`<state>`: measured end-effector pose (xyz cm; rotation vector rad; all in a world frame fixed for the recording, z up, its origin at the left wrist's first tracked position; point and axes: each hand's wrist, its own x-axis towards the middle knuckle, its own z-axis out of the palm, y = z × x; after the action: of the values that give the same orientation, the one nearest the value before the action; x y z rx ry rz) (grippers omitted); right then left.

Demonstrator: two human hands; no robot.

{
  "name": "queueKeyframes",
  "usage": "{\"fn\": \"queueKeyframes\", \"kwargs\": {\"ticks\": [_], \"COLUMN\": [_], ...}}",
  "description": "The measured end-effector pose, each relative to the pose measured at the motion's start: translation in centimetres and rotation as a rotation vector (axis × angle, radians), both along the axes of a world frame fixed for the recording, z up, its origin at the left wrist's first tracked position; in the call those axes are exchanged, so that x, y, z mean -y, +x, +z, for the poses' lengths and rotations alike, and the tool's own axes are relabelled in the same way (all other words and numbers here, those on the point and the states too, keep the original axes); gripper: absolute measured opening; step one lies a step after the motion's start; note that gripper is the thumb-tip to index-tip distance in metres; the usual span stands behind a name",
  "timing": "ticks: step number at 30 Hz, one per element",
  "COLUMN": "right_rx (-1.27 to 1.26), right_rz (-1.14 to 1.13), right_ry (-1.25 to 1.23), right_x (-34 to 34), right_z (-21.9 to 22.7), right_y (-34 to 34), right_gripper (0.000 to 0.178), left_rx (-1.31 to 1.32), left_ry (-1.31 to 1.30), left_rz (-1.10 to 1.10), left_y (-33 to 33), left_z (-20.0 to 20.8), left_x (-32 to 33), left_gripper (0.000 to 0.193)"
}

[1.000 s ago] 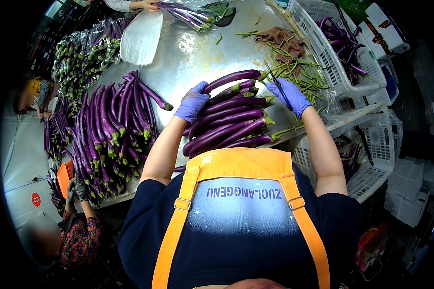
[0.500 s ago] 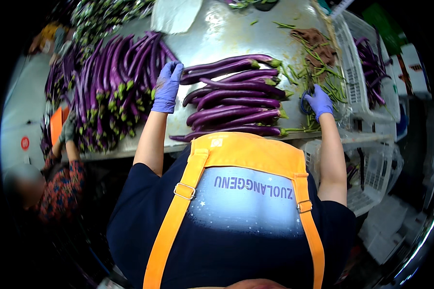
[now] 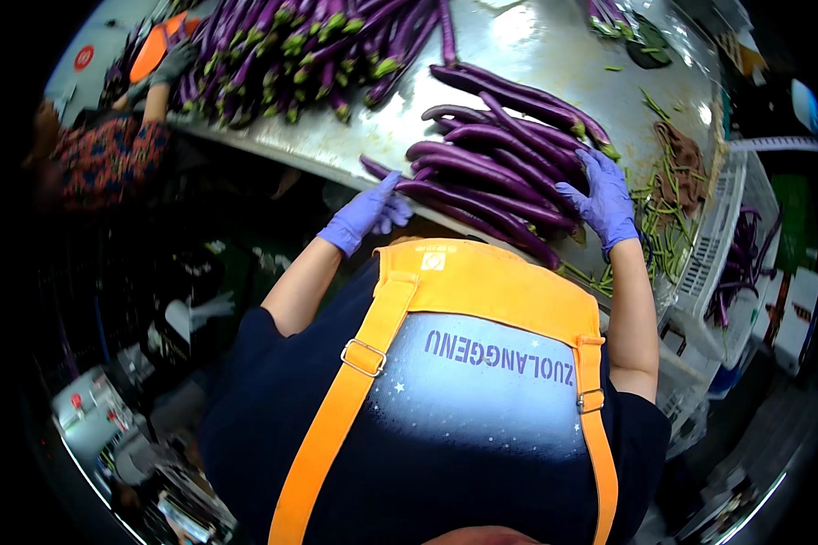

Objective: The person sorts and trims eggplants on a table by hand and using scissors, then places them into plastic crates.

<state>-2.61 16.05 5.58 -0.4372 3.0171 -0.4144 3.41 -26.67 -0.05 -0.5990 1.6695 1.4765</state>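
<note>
A stack of long purple eggplants lies on the metal table right in front of me. My right hand, in a purple glove, rests on the stem end of the stack with its fingers spread over the eggplants. At the other end, by the table's near edge, my left hand, also gloved, touches the tips of the lowest eggplants, fingers loosely curled and apart. Neither hand lifts anything. I wear an orange apron over a dark shirt.
A big heap of eggplants covers the table's far left. Another person in a patterned sleeve works at that side. Green trimmings litter the table's right end. White crates with more eggplants stand to the right.
The view has swung so the table sits higher and tilted. My left hand came down from the far end of the stack to the table's near edge. My right hand shifted onto the stem ends.
</note>
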Motion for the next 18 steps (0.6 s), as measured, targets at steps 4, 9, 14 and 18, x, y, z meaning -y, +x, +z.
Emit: {"fn": "queueKeyframes", "kwargs": {"ticks": [4, 9, 14, 18], "right_rx": [-0.045, 0.030, 0.163, 0.160], "right_rz": [0.151, 0.152, 0.094, 0.095], "right_ry": [-0.001, -0.053, -0.087, -0.099], "right_x": [2.9, 3.2, 3.7, 3.1], "right_z": [-2.3, -4.2, -3.2, -3.9], "right_y": [-1.3, -3.7, -4.9, -5.5], "right_gripper": [0.083, 0.081, 0.077, 0.074], "left_rx": [0.031, -0.048, 0.055, -0.087], "left_ry": [0.233, 0.286, 0.353, 0.317], "left_rz": [0.178, 0.138, 0.096, 0.089], "left_y": [2.8, 3.5, 1.4, 0.5], "left_z": [-0.5, 0.4, 0.7, 1.5], "left_x": [-1.6, -4.2, -6.1, -8.8], "left_gripper": [0.087, 0.054, 0.048, 0.057]}}
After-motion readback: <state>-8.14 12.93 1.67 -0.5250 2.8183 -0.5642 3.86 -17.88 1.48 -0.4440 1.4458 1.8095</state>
